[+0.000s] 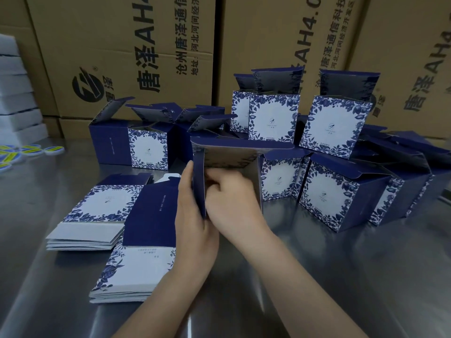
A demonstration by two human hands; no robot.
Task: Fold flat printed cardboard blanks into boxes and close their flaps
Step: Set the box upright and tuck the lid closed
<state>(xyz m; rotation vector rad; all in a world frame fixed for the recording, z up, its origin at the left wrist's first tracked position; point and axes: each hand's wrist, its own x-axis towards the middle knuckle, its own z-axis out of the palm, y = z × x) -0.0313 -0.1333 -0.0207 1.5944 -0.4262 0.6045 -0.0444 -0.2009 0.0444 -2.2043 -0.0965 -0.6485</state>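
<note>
The brown shipping cartons behind read "唐泽AH4", "沧州唐泽通信" and "地址:河北河间".

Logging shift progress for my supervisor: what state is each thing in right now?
Box in hand: opened up, top flap raised, not closed.
Left hand: grips the box's left wall.
Right hand: inside the box, fingers curled, blurred.
Blank stacks: flat, unfolded.
Boxes behind: erected, lids open.
</note>
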